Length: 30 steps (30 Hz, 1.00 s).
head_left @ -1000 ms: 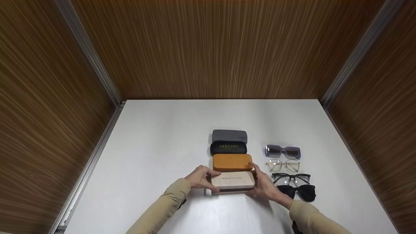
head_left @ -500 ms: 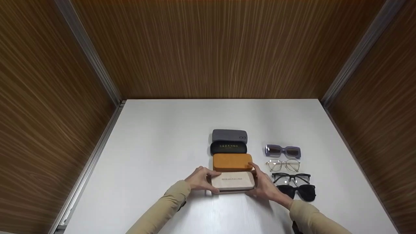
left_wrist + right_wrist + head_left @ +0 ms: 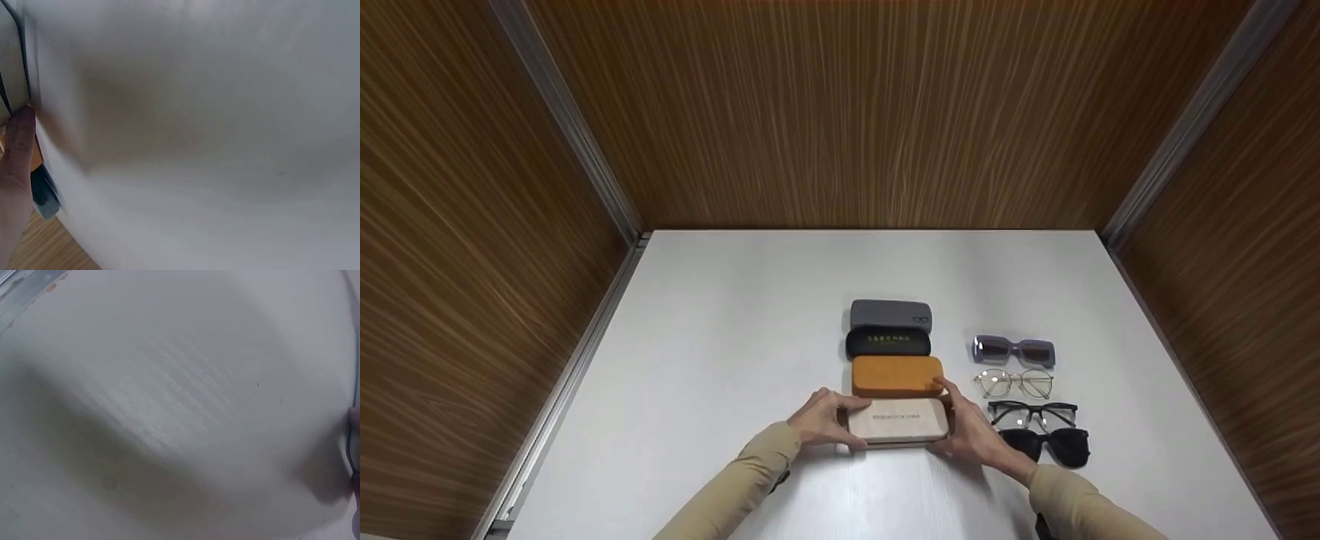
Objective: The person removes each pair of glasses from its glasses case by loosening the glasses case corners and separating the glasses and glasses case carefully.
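A cream glasses case [image 3: 897,421] with printed lettering on its lid lies nearest the person, in front of an orange glasses case [image 3: 896,375]. My left hand [image 3: 823,418] grips its left end, thumb at the front corner and fingers at the back. On the other end my right hand [image 3: 976,429] holds the case, one fingertip reaching to the orange case's right corner. Only a thin dark line shows under the lid's front edge. The left wrist view catches part of the cream case [image 3: 12,62] beside the fingers; the right wrist view shows mostly tabletop.
Behind the orange case lie a black case [image 3: 888,342] and a grey case [image 3: 890,315]. To the right are purple sunglasses [image 3: 1014,350], thin metal-framed glasses [image 3: 1015,383], black-framed glasses [image 3: 1033,414] and black sunglasses [image 3: 1057,446]. Wood-grain panels [image 3: 870,112] surround the white table [image 3: 720,300].
The cream case's lid has come down at the front; the dark gap beneath it has narrowed to a thin line. Both hands stay on the case's ends.
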### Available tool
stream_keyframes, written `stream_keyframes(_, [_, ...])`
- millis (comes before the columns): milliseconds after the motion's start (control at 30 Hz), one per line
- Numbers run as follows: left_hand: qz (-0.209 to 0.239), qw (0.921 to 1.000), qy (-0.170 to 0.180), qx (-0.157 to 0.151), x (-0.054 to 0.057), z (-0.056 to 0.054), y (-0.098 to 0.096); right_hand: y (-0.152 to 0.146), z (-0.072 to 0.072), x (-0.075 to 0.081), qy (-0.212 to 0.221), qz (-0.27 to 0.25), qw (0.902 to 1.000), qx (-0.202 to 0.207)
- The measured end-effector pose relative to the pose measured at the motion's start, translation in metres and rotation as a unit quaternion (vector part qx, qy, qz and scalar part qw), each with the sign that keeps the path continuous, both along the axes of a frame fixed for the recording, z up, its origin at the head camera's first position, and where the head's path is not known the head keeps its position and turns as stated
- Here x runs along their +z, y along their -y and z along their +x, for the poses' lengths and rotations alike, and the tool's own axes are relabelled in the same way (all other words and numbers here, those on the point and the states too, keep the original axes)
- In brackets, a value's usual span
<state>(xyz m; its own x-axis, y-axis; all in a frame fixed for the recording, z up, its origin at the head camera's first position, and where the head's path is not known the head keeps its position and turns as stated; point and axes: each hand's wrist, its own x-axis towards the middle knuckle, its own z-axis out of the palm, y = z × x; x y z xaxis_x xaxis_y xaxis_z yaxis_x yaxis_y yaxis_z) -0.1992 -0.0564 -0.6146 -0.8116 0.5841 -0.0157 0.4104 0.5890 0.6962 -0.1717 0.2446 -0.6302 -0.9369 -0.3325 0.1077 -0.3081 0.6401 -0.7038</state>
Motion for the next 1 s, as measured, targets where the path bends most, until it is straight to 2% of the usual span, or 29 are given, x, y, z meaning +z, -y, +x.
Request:
stream_keyframes(267, [0.003, 0.9996, -0.027, -0.006, -0.0004, 0.0019, -0.0001, -0.0002, -0.0013, 0.0003, -0.008, 0.001, 1.0000, 0.002])
stream_keyframes(500, [-0.009, 0.9987, -0.049, -0.013, -0.0026, 0.0044, 0.0012, -0.0031, 0.0001, -0.0019, -0.022, -0.010, 0.9994, 0.026])
stream_keyframes(800, [-0.015, 0.9980, -0.060, -0.010, -0.0009, 0.0062, 0.0007, -0.0028, 0.0000, -0.0025, -0.023, -0.011, 0.9994, 0.022])
stream_keyframes(1000, [-0.020, 0.9960, -0.085, -0.017, -0.0030, 0.0077, 0.0002, -0.0019, 0.0005, -0.0024, -0.015, -0.006, 0.9997, 0.020])
